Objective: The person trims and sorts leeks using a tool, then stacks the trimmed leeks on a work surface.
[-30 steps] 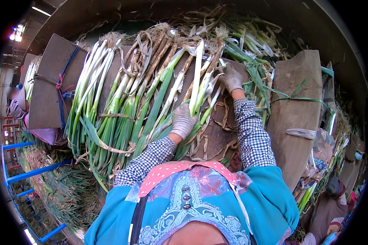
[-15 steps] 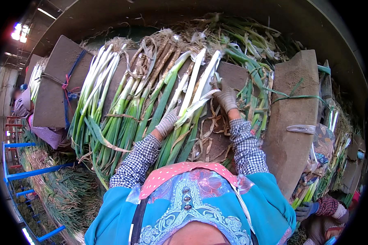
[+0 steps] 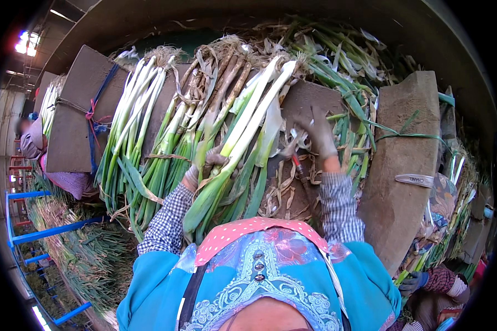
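Note:
My left hand [image 3: 209,164], in a pale knit glove, is closed around the green part of a few peeled green onions [image 3: 255,122]. Their white stems slant up and right to the roots. A loose, pale outer leaf [image 3: 268,131] hangs along their right side. Apart from the stalks, my right hand [image 3: 321,135] hovers over the board, smeared by motion, its gloved fingers spread. Just below it lies a thin tool with a red part [image 3: 296,160], too blurred to name. Left of the held stalks are unpeeled green onions [image 3: 218,91] with brown, dry skins.
Clean white-stemmed green onions [image 3: 139,96] lie at the left on the brown board [image 3: 77,110]. Leaf scraps [image 3: 342,55] pile up along the far side. A raised board [image 3: 406,116] stands at the right; beyond it shows a co-worker's gloved hand [image 3: 413,284]. Blue rails [image 3: 55,234] stand lower left.
My left hand has moved left and slightly up with the stalks, which now show more bare white stem. My right hand has come away from them to the right, its fingers opened.

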### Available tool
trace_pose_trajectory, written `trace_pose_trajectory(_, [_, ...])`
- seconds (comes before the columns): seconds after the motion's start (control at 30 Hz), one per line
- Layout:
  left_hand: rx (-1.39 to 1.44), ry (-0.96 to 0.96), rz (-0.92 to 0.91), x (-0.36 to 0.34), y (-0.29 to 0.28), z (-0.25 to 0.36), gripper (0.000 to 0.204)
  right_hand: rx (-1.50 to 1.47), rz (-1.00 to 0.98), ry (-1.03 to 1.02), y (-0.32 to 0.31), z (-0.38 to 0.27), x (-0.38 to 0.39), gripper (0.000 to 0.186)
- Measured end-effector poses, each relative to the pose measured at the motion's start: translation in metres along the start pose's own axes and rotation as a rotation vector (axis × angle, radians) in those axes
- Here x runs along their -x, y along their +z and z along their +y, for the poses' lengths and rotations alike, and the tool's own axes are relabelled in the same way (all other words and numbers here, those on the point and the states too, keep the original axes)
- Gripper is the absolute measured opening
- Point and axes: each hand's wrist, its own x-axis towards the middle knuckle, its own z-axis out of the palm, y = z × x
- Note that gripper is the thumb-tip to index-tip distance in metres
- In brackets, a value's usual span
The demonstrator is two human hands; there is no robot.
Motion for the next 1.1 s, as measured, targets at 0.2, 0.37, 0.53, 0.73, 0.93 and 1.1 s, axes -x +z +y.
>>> trace_pose_trajectory(0.2, [0.102, 0.027, 0.064, 0.025, 0.028, -0.015, 0.063, -1.600, -0.307, 0.377, 0.055, -0.041, -0.088, 0.050])
trace_pose_trajectory(0.37, [0.000, 0.039, 0.094, 0.056, 0.056, -0.005, 0.060, 0.417, -0.082, -0.154, 0.017, 0.035, -0.169, 0.024])
trace_pose_trajectory(0.53, [0.104, -0.129, 0.086, 0.092, 0.045, -0.005, 0.063, 0.840, 0.213, 0.511, -0.202, 0.216, -0.251, 0.037])
trace_pose_trajectory(0.73, [0.329, 0.025, -0.026, 0.036, 0.043, -0.014, 0.062, -0.158, 0.063, -0.220, -0.008, 0.014, -0.121, 0.053])
trace_pose_trajectory(0.93, [0.455, -0.077, -0.132, 0.017, 0.052, -0.039, 0.057, -0.873, -0.072, 0.285, 0.107, -0.035, -0.113, 0.030])
trace_pose_trajectory(1.1, [0.312, -0.036, 0.033, 0.064, 0.055, -0.018, 0.057, 0.117, -0.040, -0.032, 0.069, 0.033, -0.193, 0.024])
